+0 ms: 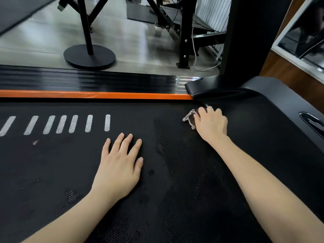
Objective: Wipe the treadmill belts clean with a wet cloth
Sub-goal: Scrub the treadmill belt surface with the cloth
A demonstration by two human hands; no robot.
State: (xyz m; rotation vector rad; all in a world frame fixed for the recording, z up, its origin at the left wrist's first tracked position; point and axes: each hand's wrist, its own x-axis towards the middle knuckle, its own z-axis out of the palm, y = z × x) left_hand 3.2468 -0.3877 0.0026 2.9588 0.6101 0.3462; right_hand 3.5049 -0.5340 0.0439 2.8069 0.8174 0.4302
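Treadmill belt [52, 163], L hand [117, 165] flat, R hand [211, 124] gripping cloth [190, 118]

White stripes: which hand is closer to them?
Left. The left hand lies flat just short of the white stripes; the right hand grips the cloth off to their right.

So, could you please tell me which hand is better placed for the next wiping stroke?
The right hand: it grips the cloth on the belt near the orange rail. The left hand lies flat on the belt, holding nothing.
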